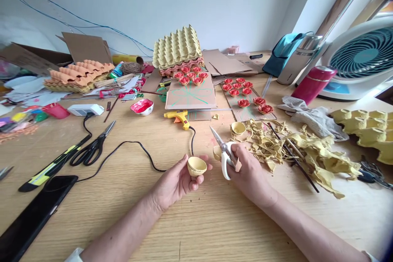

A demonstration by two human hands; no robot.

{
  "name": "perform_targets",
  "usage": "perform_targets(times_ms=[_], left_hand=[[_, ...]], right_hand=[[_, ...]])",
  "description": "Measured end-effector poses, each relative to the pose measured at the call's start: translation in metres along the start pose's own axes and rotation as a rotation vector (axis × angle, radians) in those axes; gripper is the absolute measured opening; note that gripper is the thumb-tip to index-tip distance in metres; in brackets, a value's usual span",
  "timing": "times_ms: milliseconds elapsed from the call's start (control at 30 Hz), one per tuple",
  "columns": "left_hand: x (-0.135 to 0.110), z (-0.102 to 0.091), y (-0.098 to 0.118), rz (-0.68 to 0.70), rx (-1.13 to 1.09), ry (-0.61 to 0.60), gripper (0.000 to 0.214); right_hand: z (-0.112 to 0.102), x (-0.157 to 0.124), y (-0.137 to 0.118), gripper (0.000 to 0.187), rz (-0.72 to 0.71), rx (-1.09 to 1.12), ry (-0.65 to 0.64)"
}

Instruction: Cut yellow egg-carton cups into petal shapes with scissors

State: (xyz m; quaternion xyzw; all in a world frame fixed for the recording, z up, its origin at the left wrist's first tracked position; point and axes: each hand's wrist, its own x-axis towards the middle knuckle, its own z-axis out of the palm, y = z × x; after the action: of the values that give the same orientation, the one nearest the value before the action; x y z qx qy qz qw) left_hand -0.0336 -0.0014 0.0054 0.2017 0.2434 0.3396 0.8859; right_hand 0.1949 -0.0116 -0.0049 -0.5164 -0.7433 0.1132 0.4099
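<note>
Holding yellow egg-tray cup in left hand, white-handled scissors in right hand, toward tabletop front edge.

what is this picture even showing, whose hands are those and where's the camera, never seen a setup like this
There is no machine here: these are a person's two bare hands. The single picture comes from a camera worn on that person's head, looking forward and down, so the forearms reach in from the bottom edge.

The left hand holds a small yellow cup, perhaps two nested. The right hand holds white scissors.

On the wooden table, yellow scraps lie beyond the right hand. Farther back are a glue gun, red flowers and stacked egg trays. Black scissors lie to the left, and a fan stands at the far right.
</note>
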Motion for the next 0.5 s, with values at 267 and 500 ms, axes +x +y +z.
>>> perform_targets(times_ms=[267,500], left_hand=[[-0.004,-0.004,0.004,0.073,0.020,-0.023,0.043],[-0.005,-0.005,0.006,0.067,0.025,-0.039,0.043]], right_hand=[[0.000,0.001,0.002,0.016,-0.029,-0.115,-0.080],[-0.014,0.000,-0.003,0.016,-0.077,-0.017,-0.086]])
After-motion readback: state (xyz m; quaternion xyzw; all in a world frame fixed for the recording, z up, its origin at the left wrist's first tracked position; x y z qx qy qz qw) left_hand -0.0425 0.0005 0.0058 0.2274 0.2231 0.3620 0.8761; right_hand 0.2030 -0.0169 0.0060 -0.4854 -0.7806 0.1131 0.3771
